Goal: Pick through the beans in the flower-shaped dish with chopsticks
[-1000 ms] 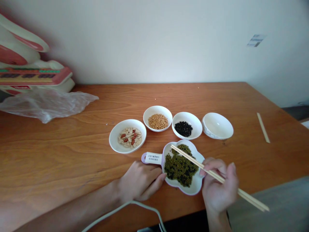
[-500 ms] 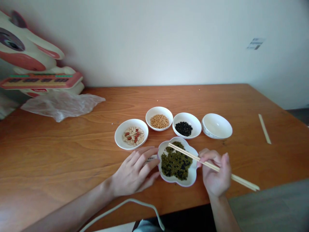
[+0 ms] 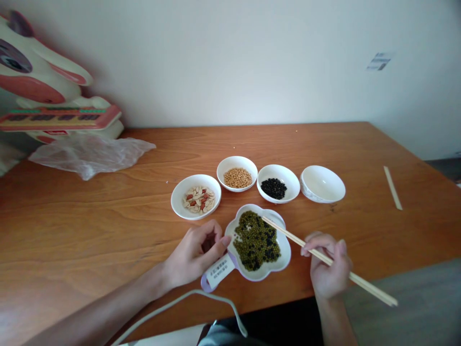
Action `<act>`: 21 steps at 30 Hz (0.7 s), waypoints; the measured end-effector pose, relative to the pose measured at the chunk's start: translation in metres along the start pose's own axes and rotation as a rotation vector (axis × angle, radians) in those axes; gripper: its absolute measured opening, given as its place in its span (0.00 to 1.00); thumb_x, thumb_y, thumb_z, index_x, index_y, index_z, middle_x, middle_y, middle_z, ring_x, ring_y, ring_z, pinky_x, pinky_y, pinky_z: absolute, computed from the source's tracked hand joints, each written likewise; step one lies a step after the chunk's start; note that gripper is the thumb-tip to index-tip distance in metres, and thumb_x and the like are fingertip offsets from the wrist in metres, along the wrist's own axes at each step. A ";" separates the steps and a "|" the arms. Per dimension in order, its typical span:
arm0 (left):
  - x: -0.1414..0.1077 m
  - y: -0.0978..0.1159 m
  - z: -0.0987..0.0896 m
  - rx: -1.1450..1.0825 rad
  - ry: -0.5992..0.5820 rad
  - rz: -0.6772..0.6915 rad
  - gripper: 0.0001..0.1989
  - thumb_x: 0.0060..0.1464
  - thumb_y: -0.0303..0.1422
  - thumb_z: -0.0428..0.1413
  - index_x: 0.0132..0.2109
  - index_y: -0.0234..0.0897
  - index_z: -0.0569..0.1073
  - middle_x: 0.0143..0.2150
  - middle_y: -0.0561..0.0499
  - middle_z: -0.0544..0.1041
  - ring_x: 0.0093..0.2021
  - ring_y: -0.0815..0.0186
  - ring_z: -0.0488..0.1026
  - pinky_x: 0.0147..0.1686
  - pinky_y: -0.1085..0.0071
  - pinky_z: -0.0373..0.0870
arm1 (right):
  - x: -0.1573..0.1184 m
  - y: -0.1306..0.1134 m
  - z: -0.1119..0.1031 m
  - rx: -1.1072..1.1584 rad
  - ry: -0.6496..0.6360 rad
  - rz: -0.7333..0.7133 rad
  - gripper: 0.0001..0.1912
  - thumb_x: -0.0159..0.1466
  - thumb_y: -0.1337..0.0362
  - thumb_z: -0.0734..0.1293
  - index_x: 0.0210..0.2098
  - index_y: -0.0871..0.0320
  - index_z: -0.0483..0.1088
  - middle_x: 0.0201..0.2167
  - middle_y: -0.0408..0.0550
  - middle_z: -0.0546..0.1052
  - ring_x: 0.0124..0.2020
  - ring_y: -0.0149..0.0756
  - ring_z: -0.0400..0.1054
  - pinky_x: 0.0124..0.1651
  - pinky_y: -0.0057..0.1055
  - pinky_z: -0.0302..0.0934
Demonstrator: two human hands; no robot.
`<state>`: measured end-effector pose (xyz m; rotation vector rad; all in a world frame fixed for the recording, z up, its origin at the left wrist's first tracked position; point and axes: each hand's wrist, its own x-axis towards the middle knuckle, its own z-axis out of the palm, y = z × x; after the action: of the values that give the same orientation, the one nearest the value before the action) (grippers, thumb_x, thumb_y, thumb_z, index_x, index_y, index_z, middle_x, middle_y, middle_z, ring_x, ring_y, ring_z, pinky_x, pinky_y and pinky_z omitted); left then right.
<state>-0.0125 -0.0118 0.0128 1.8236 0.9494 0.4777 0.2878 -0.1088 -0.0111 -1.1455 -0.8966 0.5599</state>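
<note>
A flower-shaped dish (image 3: 285, 250) with a lilac rim holds green beans (image 3: 254, 235) mixed with some black ones. Its labelled handle (image 3: 218, 273) points to the lower left. My left hand (image 3: 196, 252) is closed at the dish's left rim, the thumb lying on the edge and the fingers curled. My right hand (image 3: 329, 264) grips a pair of wooden chopsticks (image 3: 363, 283), held close together. Their tips rest over the beans near the dish's upper middle, and I see no bean caught between them.
Behind the dish stand white bowls of peanuts (image 3: 176, 202), yellow beans (image 3: 220, 168) and black beans (image 3: 293, 192), plus an empty bowl (image 3: 324, 182). A paper strip (image 3: 392, 187) lies right. A plastic bag (image 3: 90, 154), toy keyboard (image 3: 65, 120) and white cable (image 3: 190, 292) are leftward.
The dish has turned, its handle swinging from the left toward the lower left. My left fingers have curled in from lying stretched out. My right hand and the chopsticks moved slightly right and down.
</note>
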 end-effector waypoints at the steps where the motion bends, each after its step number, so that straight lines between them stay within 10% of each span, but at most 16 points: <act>1: 0.003 -0.002 0.001 0.019 -0.020 -0.023 0.18 0.71 0.43 0.52 0.35 0.36 0.70 0.26 0.55 0.74 0.24 0.73 0.66 0.23 0.78 0.60 | -0.001 0.000 0.001 -0.007 -0.013 0.003 0.32 0.75 0.48 0.55 0.25 0.56 0.78 0.19 0.47 0.73 0.27 0.35 0.66 0.33 0.35 0.58; 21: 0.020 -0.007 0.010 0.294 0.172 0.083 0.18 0.70 0.34 0.49 0.28 0.37 0.63 0.22 0.58 0.65 0.22 0.75 0.59 0.24 0.76 0.54 | -0.002 0.000 0.001 -0.074 -0.031 0.057 0.31 0.74 0.47 0.57 0.24 0.56 0.78 0.19 0.47 0.73 0.26 0.35 0.66 0.30 0.34 0.59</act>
<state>0.0036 -0.0004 0.0003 2.1186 1.1101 0.5774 0.2855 -0.1096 -0.0115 -1.2357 -0.9203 0.5966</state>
